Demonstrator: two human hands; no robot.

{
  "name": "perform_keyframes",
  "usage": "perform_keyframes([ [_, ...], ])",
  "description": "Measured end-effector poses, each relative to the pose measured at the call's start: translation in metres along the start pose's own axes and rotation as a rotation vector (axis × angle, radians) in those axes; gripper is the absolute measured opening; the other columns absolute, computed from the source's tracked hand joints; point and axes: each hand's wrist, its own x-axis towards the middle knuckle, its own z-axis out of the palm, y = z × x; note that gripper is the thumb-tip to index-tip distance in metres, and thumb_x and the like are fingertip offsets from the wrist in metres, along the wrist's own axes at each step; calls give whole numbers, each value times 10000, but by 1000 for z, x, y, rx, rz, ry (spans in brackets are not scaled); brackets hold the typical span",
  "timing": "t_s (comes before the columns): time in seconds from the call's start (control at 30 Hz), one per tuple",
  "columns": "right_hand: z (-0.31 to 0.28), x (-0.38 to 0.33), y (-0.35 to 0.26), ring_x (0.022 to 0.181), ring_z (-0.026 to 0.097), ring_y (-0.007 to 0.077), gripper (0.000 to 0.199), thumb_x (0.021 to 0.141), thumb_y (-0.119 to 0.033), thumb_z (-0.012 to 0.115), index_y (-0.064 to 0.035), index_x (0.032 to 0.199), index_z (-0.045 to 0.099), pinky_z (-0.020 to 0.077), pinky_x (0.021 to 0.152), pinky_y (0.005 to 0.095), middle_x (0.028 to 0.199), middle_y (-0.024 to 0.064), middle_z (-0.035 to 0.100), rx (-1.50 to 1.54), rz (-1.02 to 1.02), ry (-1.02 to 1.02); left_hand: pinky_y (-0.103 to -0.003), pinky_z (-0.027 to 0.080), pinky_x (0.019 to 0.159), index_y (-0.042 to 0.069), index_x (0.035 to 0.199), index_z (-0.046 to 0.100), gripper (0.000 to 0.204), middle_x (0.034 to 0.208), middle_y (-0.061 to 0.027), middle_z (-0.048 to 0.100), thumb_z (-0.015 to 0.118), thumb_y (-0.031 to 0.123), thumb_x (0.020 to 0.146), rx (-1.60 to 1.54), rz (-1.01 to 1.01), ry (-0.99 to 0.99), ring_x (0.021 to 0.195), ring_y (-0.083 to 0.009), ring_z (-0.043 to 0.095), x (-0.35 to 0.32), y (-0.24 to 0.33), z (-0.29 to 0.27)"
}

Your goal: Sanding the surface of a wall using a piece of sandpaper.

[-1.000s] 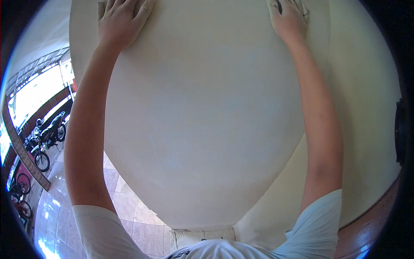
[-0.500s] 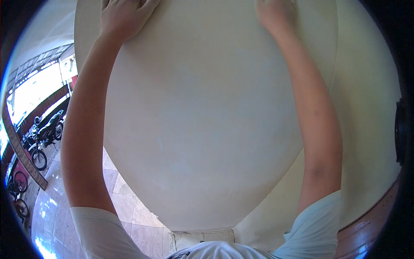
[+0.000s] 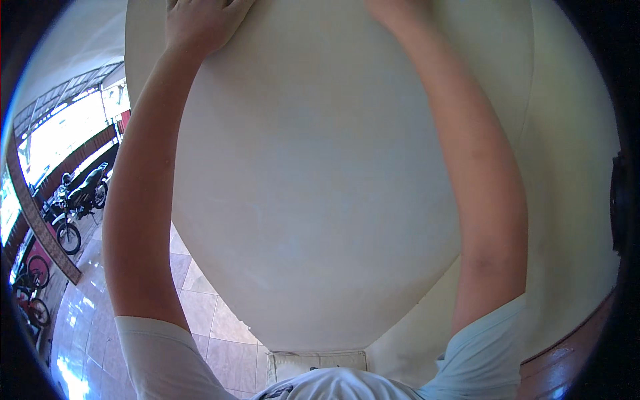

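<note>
Both my arms reach up along a large cream-coloured wall face [image 3: 313, 173] that fills the middle of the view. My left hand [image 3: 203, 25] lies on its upper left part, with the thumb held away from the fingers. The fingertips pass out of the picture at the top edge. My right hand [image 3: 402, 12] is against the upper middle of the same surface, smeared by motion. Its fingers are cut off by the top edge, so whatever it may hold is hidden.
A pale cushion-like pad [image 3: 317, 362] sits low by the wall's foot. Shiny floor tiles [image 3: 200, 307] spread to the left. Beyond them are a motorcycle [image 3: 83, 200] and a bicycle [image 3: 33, 293]. A dark object [image 3: 618, 203] is on the right wall, above a reddish-brown surface [image 3: 567, 353].
My right hand has slid left and slightly up along the wall. My left hand stays on the surface, while the whole view has shifted a little.
</note>
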Motion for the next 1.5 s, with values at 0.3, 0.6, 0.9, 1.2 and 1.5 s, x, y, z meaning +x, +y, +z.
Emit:
perform_keyframes([
  [0.3,3,-2,-28,1440,200,191,451,1006,-237,386,-190,1454,354,135,1195,431,1533,1,304,23,-26,87,-478,55,1180,229,1497,274,600,1577,-72,175,374,486,964,22,-6,-2,1461,-268,104,-4,-6,-2],
  [0.6,-8,-2,37,1423,245,194,418,1006,-211,382,-243,1423,399,140,1193,444,1524,6,315,-25,76,137,-448,22,1187,235,1517,199,578,1592,-48,100,329,436,991,80,-34,-122,1468,-240,47,-19,-20,-15],
  [0.9,-17,-14,92,1421,245,177,410,1013,-227,371,-263,1421,399,143,1186,476,1517,5,327,-74,260,143,-486,16,1177,207,1520,186,602,1593,-84,84,347,423,983,95,-86,-88,1465,-301,28,-16,-2,-2],
  [1.2,-34,-36,68,1419,246,174,405,1006,-263,399,-266,1410,412,139,1185,491,1517,-18,325,-50,173,21,-534,41,1163,176,1513,213,647,1586,-112,111,392,438,950,48,59,-95,1456,-359,52,-20,63,2],
  [1.5,-8,-1,132,1418,252,187,450,978,-187,462,-296,1410,401,146,1177,500,1508,17,332,-87,494,-353,-526,33,1166,178,1510,225,636,1588,-95,112,388,441,954,-6,45,-141,1460,-344,42,-20,70,1],
])
